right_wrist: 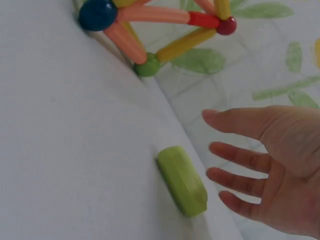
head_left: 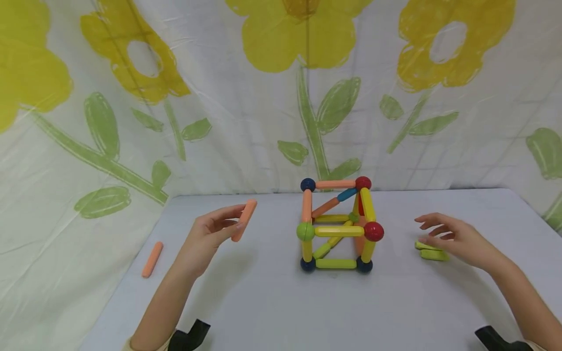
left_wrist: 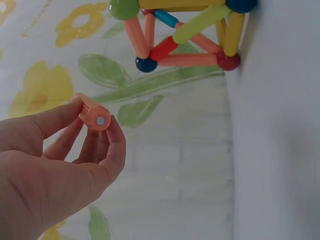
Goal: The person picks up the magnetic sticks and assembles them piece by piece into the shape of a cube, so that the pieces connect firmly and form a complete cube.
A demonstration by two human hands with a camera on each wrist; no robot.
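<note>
My left hand [head_left: 210,237] pinches an orange magnetic rod [head_left: 244,221] between thumb and fingers, above the table left of the frame. In the left wrist view a silver magnet shows in the end of that rod [left_wrist: 96,116]. At mid-table stands a cube-like frame of rods and balls [head_left: 339,231], with yellow, orange and green rods joined by blue, red and green balls. My right hand [head_left: 456,240] hovers with loosely bent fingers over two short green rods [head_left: 433,254]. Nothing lies between its fingers in the right wrist view, where the green rods [right_wrist: 182,181] are beside the fingertips.
Another orange rod [head_left: 152,260] lies near the left edge of the white table [head_left: 272,312]. Behind the table hangs a white cloth [head_left: 246,141] painted with yellow flowers and green leaves. Black straps [head_left: 190,335] circle the wrists.
</note>
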